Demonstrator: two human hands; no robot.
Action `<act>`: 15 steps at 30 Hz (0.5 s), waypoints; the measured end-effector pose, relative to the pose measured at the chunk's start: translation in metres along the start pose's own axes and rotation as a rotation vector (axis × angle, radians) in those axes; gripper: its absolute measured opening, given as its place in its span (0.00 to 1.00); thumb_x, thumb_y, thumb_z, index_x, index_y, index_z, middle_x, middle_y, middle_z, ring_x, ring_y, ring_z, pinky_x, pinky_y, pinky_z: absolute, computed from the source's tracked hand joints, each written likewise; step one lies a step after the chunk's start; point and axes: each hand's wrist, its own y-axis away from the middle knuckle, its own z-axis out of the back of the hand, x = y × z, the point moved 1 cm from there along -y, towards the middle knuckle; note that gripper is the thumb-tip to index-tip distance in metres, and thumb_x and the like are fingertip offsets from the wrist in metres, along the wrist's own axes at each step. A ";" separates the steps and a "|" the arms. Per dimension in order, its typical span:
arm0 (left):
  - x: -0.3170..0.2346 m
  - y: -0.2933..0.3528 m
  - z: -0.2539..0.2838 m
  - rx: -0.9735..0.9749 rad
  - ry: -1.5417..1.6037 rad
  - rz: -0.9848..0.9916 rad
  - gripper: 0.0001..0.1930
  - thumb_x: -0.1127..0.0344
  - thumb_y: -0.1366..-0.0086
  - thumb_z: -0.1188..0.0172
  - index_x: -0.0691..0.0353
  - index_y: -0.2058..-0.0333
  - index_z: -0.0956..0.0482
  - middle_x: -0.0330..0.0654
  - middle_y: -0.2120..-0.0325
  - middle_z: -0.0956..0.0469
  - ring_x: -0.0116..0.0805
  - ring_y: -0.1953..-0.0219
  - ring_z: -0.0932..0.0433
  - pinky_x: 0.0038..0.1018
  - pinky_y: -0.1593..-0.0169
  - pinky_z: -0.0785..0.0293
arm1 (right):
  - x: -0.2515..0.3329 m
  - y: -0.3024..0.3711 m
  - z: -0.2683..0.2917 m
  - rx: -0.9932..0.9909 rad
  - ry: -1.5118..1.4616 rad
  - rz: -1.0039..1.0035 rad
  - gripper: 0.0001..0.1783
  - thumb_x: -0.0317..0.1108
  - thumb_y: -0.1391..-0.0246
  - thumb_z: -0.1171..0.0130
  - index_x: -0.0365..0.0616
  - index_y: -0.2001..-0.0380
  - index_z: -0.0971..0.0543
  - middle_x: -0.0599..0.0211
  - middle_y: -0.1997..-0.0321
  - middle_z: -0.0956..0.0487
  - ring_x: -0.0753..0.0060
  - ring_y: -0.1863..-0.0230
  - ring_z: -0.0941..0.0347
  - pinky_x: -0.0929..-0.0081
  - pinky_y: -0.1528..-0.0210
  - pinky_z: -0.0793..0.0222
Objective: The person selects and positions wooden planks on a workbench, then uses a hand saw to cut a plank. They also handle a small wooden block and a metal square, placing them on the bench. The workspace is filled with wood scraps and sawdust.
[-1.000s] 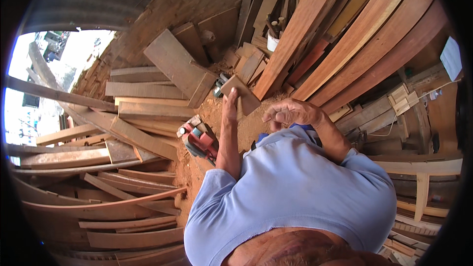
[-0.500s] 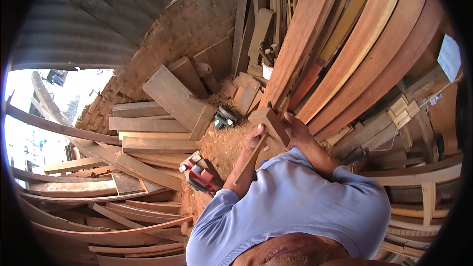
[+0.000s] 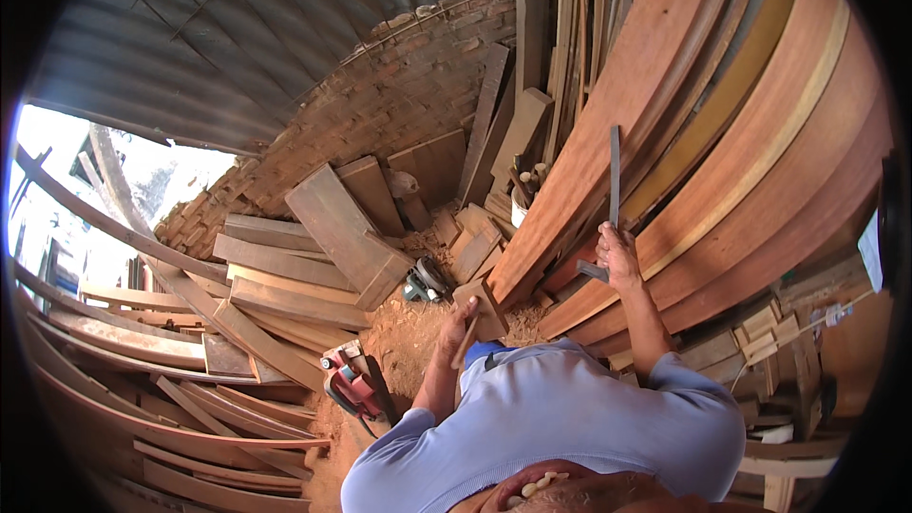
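My left hand [image 3: 457, 322] is closed around a small wooden block [image 3: 486, 310], held low in front of my body. A thin wooden strip [image 3: 465, 342] slants down beside that hand; whether it is separate or part of the block I cannot tell. Out to the right, my right hand [image 3: 619, 255] is raised and closed on an L-shaped metal square [image 3: 615, 171]. Its long dark arm points up and away, in front of the leaning planks [image 3: 655, 47]. The shorter arm sticks out to the left below my fingers.
A green-bodied power tool [image 3: 426, 282] and a red power tool [image 3: 352, 384] lie on the sawdust-covered floor [image 3: 401, 328]. Stacked boards [image 3: 294, 296] fill the left side. A white container [image 3: 520, 207] with handled tools stands beside the tall planks. Behind rises a brick wall [image 3: 380, 100].
My right hand has left the block and moved up and right, now with the metal square in it. My left hand has lowered slightly leftward, keeping the block.
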 end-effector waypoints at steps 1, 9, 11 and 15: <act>-0.012 0.016 -0.032 -0.095 -0.107 0.021 0.21 0.56 0.33 0.38 0.60 0.46 0.27 0.44 0.54 0.20 0.41 0.56 0.19 0.41 0.50 0.21 | 0.012 -0.002 -0.001 -0.079 0.115 0.047 0.15 0.48 0.36 0.39 0.56 0.72 0.30 0.89 0.83 0.43 0.93 0.86 0.50 0.86 0.86 0.56; 0.080 -0.046 0.082 -0.291 -0.022 0.203 0.23 0.57 0.37 0.32 0.58 0.47 0.26 0.41 0.56 0.20 0.35 0.56 0.20 0.37 0.55 0.20 | 0.029 -0.008 -0.004 -0.174 0.726 0.429 0.17 0.43 0.32 0.46 0.38 0.65 0.23 0.72 0.74 0.31 0.76 0.70 0.36 0.71 0.66 0.35; 0.102 -0.063 0.087 -0.196 -0.082 0.188 0.21 0.57 0.36 0.32 0.60 0.49 0.25 0.41 0.56 0.20 0.36 0.56 0.20 0.38 0.54 0.20 | 0.017 -0.011 -0.004 -0.214 0.794 0.469 0.16 0.42 0.33 0.46 0.38 0.63 0.22 0.70 0.73 0.29 0.75 0.69 0.35 0.71 0.62 0.33; 0.054 -0.042 -0.003 -0.212 -0.471 0.315 0.19 0.59 0.36 0.33 0.62 0.51 0.23 0.41 0.58 0.19 0.37 0.57 0.20 0.38 0.53 0.19 | -0.009 -0.012 0.009 -0.335 0.615 0.237 0.15 0.41 0.33 0.44 0.39 0.63 0.23 0.76 0.72 0.29 0.81 0.69 0.36 0.75 0.64 0.34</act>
